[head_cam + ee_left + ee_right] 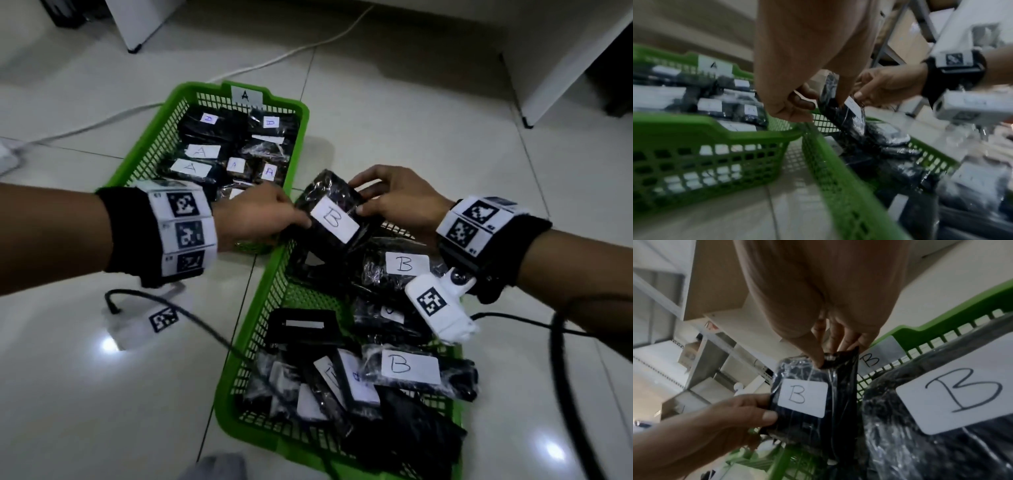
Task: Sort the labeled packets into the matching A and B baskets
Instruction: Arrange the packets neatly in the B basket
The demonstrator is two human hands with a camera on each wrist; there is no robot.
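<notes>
Two hands, left hand (253,214) and right hand (399,198), grip one B packet (330,214).

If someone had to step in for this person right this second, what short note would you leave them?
Left hand and right hand both hold one black packet labelled B over the far end of the B basket.
A basket: packets showing A labels.
B basket: several B packets, others with hidden or unclear labels.
Left: drop this packet in B, check the unclear ones.
</notes>
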